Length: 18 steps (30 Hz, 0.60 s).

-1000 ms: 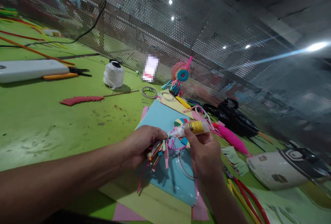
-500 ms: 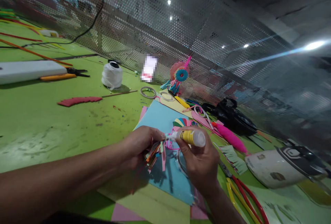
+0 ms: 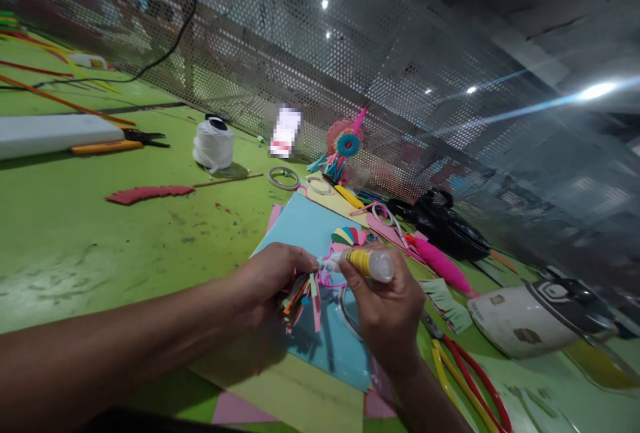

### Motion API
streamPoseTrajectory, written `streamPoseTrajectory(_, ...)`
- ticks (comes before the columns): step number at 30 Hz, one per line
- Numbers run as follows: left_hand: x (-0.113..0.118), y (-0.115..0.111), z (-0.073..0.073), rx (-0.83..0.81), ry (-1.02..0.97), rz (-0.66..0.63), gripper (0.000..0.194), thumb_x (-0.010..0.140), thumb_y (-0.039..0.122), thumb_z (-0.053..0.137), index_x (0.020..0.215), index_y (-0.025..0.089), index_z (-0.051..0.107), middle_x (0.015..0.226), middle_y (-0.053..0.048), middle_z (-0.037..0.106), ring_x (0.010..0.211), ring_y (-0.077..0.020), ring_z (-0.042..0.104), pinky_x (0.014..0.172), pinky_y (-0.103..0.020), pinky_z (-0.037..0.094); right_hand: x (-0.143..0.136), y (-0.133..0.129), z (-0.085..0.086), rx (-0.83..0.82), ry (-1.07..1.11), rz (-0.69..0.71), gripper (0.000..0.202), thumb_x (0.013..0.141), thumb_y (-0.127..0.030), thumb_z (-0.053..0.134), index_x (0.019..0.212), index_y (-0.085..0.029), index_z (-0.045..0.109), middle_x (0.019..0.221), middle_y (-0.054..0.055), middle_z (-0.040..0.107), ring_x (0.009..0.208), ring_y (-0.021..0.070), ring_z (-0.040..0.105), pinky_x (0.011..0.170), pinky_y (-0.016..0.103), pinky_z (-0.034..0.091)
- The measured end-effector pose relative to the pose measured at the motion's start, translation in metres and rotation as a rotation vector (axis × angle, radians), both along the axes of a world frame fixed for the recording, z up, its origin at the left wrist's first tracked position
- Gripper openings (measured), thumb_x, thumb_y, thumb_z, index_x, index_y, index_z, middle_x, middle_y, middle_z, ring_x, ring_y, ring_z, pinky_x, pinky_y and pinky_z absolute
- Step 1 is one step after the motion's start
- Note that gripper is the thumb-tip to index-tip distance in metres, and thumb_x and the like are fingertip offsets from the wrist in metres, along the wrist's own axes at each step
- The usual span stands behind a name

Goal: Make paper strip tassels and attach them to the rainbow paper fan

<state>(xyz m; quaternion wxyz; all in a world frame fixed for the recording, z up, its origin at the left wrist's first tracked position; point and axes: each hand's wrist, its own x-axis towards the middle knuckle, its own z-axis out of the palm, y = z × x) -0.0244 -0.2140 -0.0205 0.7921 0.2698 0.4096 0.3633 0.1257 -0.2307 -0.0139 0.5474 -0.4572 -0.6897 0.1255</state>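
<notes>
Two bare hands at work over layered paper, lower centre of the frame. The left hand [image 3: 273, 279], entering from the lower left, pinches a bundle of paper strips [image 3: 309, 299] between thumb and fingers; the multicoloured strips hang below the grip. The right hand [image 3: 389, 313], right of centre, has its fingers closed around a bottle with a yellow label [image 3: 369, 264]. The bottle lies nearly level, its white nozzle pointing left, close to the left thumb; whether the tip touches the bundle cannot be told. Beneath both hands is a blue sheet [image 3: 295, 226], overlapping a pale yellow sheet [image 3: 305, 383] at the bottom of the frame. A fan of coloured paper [image 3: 346, 237] lies on the blue sheet, just beyond the bottle. Upper centre: a paper ornament [image 3: 349, 145] with a blue disc. Left of centre: a spool of white thread [image 3: 213, 144] stands behind a red zigzag paper piece [image 3: 150, 194]. Lower right: red-and-yellow-handled scissors [image 3: 479, 369] lie beside the right forearm, on the green table [image 3: 75, 253].
</notes>
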Motion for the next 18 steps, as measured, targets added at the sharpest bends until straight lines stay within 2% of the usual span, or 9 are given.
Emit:
streamPoseTrajectory(7,0.0002,-0.0009,0.0034,-0.04,-0.019,-0.01,0.013,0.066,0.014,0.055,0.053,0.012,0.052,0.04,0.001,0.046,0.031,-0.0083,0.038,0.032,-0.019,0.028,0.0041,0.0039,0.0062,-0.081,0.084,0.009,0.015,0.071,-0.023,0.071,0.078,-0.016,0.06,0.065,-0.003,0.059,0.058,0.0111,0.055,0.057,0.025,0.048)
streamPoseTrajectory(12,0.0001,-0.0003,0.0038,-0.036,-0.067,-0.009,0.012,0.066,0.011,0.054,0.053,0.011,0.054,0.043,-0.001,0.05,0.033,-0.0093,0.043,0.034,-0.019,0.034,0.0045,0.0032,0.0074,-0.062,0.082,-0.007,0.015,0.07,-0.023,0.072,0.075,-0.016,0.06,0.064,-0.003,0.059,0.058,0.0108,0.054,0.056,0.025,0.048)
streamPoseTrajectory(18,-0.0003,-0.0006,0.0016,-0.038,-0.078,-0.038,0.013,0.066,0.01,0.054,0.053,0.011,0.054,0.043,-0.002,0.051,0.032,-0.0092,0.042,0.033,-0.02,0.035,0.006,0.0009,0.0074,-0.084,0.093,0.032,0.014,0.071,-0.022,0.071,0.078,-0.016,0.06,0.065,-0.002,0.059,0.058,0.0115,0.055,0.055,0.026,0.047)
